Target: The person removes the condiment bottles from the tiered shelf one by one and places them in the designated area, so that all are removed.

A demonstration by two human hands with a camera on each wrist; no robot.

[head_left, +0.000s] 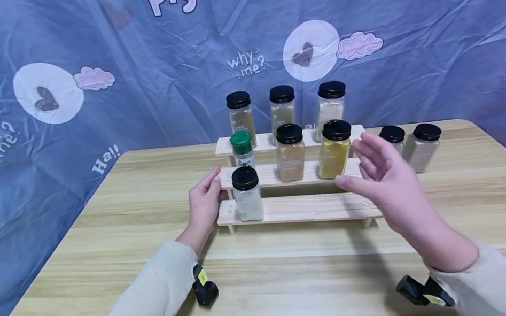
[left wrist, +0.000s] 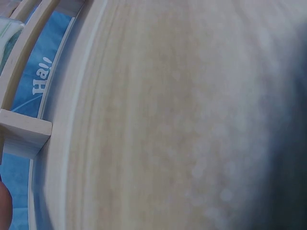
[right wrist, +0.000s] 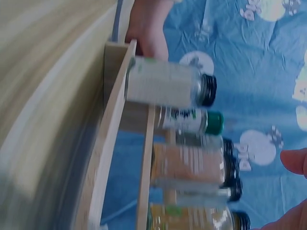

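A three-tier wooden spice rack (head_left: 299,208) stands on the table. My left hand (head_left: 203,203) holds the rack's left end, its fingertips partly hidden. My right hand (head_left: 395,189) is raised at the rack's right end, fingers apart and nothing in them, beside a jar of yellow spice (head_left: 334,154). On the middle tier, an orange-brown spice jar (head_left: 291,158) and a green-capped bottle (head_left: 243,151) stand left of it. The front tier carries a black-lidded jar of pale contents (head_left: 248,199) at its left. Three black-lidded jars, one a brownish jar (head_left: 242,121), line the top tier.
Two more black-lidded jars, the nearer one a greyish jar (head_left: 422,150), stand on the table right of the rack, partly behind my right hand. A blue printed cloth (head_left: 165,84) hangs behind the wooden table (head_left: 272,295).
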